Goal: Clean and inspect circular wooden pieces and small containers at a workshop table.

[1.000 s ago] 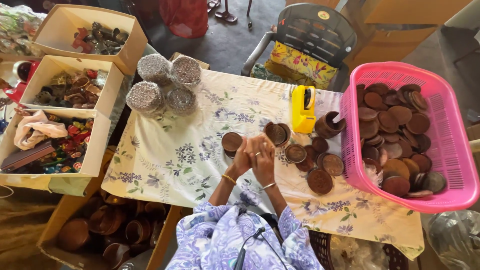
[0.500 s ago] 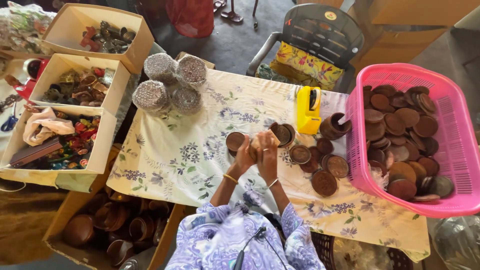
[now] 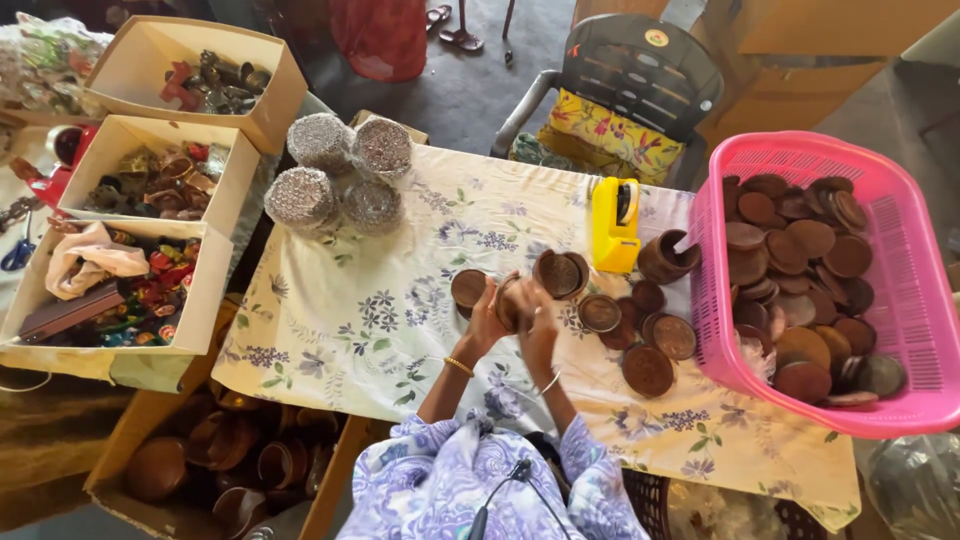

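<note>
Brown clay piece: a small round dish (image 3: pixel 510 303) is held upright on its edge between both hands, above the near middle of the table, its flat face turned sideways rather than up.
Left hand (image 3: pixel 487 318): closed about the left edge of the dish, fingers curled round it; a thin bangle is worn at the wrist.
Right hand (image 3: pixel 538 322): closed against the right side of the same dish, fingers bent over its rim; how tightly it is gripped cannot be told.
Nearer hand: neither; the dish is shared between the two at like reach.
Axis: the dish's round face is set roughly across the line between the hands, its rim standing vertical.
Second dish (image 3: pixel 560 273): a round brown piece is seen just beyond the right hand, tilted; whether it is touched cannot be told.
Loose dishes (image 3: pixel 648 369): a cluster is laid flat to the right of the hands, near but apart.
Pink basket (image 3: pixel 930 320): set at the far right, filled with brown discs.
Yellow tape dispenser (image 3: pixel 614 225): stood beyond the hands, beside a small clay pot (image 3: pixel 665 258).
Tablecloth (image 3: pixel 370 310): floral, pale, spread under everything.
Silver bundles (image 3: pixel 340 175): grouped at the far left corner of the table.
</note>
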